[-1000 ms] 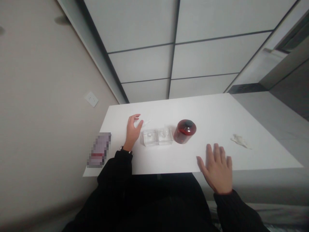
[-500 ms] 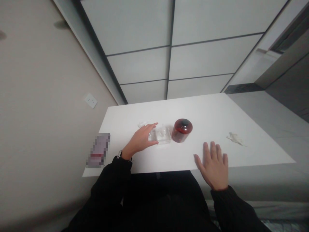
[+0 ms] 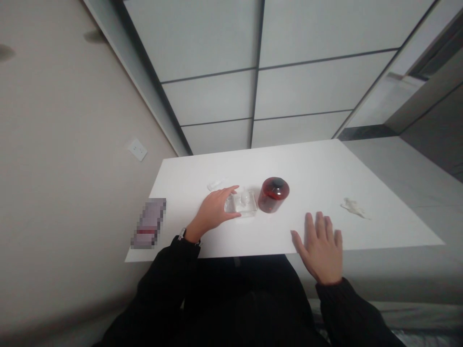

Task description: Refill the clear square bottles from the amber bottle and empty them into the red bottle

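On the white table (image 3: 311, 164) lies a small clear box (image 3: 248, 206) with a rounded clear piece (image 3: 245, 196) on top or inside; I cannot tell which. My left hand (image 3: 216, 208) is wrapped round the box's left end, thumb along the near side and fingers along the far side. The palm hides part of that end. Just right of the box stands a dark red, see-through jar (image 3: 273, 195) with a black lid. My right hand (image 3: 322, 253) lies flat with fingers spread at the table's front edge, holding nothing.
A crumpled clear wrapper (image 3: 216, 185) lies behind my left hand. On the right is a crumpled whitish scrap (image 3: 353, 207). A blurred, pixelated purple item (image 3: 148, 224) sits at the left edge. A wall (image 3: 65, 168) borders the table's left side; panelled doors (image 3: 213, 101) stand behind.
My left hand has moved slightly right and its thumb and fingers have closed in on the clear box. My right hand stays in place.
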`<control>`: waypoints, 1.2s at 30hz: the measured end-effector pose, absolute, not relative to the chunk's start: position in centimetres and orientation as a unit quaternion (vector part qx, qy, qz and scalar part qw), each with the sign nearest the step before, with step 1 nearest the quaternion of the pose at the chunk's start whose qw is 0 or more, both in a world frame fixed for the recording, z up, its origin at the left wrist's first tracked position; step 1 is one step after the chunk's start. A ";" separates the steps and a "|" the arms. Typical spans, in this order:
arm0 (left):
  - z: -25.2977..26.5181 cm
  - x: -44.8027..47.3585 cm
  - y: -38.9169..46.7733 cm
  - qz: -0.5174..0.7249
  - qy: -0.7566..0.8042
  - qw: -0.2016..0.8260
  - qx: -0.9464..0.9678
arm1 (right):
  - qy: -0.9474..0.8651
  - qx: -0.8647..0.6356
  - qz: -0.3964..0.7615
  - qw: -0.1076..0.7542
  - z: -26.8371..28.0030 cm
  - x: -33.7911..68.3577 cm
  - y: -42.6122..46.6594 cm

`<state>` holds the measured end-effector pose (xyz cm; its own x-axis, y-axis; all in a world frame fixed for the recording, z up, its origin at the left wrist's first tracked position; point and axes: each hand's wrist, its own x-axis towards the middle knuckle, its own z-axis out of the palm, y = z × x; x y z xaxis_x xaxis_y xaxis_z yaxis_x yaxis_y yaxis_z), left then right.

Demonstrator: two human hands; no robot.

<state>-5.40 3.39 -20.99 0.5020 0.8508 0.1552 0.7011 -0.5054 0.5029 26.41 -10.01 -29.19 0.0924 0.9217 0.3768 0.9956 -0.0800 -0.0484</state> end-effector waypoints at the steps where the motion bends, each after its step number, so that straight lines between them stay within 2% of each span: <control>1: -20.9 -5.5 3.2 0.194 0.458 0.193 0.846 | -0.662 -0.724 -0.125 0.149 -29.2 26.4 -10.0; 15: -17.4 -3.2 2.3 0.202 0.415 0.185 0.868 | -0.660 -0.728 -0.124 0.141 -29.1 26.4 -10.0; 28: -17.2 -2.4 1.9 0.250 0.390 0.226 0.857 | -0.659 -0.728 -0.125 0.139 -29.0 26.4 -10.0; 36: -17.9 -1.6 2.0 0.278 0.435 0.183 0.837 | -0.659 -0.729 -0.126 0.132 -29.0 26.4 -10.0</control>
<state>-1.64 1.98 -17.94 0.4671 0.8294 0.3064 0.6250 -0.5549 0.5490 26.39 -9.97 -28.98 0.0988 0.9284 0.3583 0.9951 -0.0956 -0.0266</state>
